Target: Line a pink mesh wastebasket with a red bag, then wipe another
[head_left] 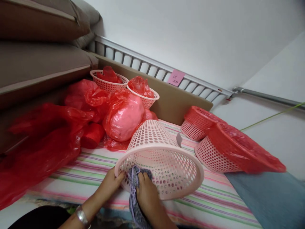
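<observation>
A pink perforated plastic basket (164, 152) lies on its side on the striped bed sheet (95, 168), its open mouth toward me. My left hand (109, 184) grips the basket's rim at its lower left, fingers curled over the edge. My right hand (147, 194) is closed on a grey-purple knitted cloth (134, 178) and presses it against the inside of the rim. The cloth hangs down below my right hand. A metal bracelet (81, 215) sits on my left wrist.
Red plastic bags (47, 140) and a bagged round bundle (124, 116) pile up at left. Two pink baskets (108, 81) lined with red bags stand at the back, two more (214, 152) lie tipped at right. Brown cushions (35, 63), a cardboard panel (171, 98) and a rail (154, 65) border the bed.
</observation>
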Demonstrator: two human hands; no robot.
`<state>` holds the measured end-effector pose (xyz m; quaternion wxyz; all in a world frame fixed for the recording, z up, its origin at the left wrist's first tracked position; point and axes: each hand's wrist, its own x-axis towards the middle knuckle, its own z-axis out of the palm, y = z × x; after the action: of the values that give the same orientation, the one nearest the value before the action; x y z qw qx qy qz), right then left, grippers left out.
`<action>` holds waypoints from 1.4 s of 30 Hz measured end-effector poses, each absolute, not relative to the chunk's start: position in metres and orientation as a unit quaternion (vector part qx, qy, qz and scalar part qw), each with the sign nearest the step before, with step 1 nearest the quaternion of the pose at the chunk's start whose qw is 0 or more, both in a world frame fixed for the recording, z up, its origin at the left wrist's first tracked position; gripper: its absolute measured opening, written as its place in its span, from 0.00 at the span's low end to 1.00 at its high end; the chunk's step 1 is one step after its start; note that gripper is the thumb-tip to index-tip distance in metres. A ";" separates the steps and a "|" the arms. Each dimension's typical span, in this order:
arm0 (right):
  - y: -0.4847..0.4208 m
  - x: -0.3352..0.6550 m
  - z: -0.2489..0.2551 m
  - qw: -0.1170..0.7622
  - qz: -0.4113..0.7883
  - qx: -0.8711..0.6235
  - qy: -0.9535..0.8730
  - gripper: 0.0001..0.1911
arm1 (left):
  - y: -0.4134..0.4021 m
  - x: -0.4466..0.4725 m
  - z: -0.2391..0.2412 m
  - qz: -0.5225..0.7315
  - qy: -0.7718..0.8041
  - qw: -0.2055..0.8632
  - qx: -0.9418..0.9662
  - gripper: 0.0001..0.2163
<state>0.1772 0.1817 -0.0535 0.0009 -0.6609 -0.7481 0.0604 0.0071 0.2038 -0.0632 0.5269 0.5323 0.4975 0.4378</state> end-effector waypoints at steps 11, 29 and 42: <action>0.328 0.181 -0.078 0.275 0.119 -0.693 -0.656 0.18 | 0.204 0.009 -0.064 0.398 0.498 0.581 0.507 0.21; 0.307 0.208 -0.064 0.234 0.115 -0.691 -0.674 0.19 | 0.176 0.053 -0.085 0.428 0.459 0.651 0.427 0.34; 0.158 0.186 -0.056 -0.021 0.053 -0.659 -0.750 0.18 | 0.180 0.053 -0.086 0.489 0.449 0.588 0.462 0.19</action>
<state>0.1858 0.1580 -0.0556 -0.0214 -0.6594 -0.7496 0.0534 0.0532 0.1803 -0.0861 0.5879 0.4623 0.4494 0.4886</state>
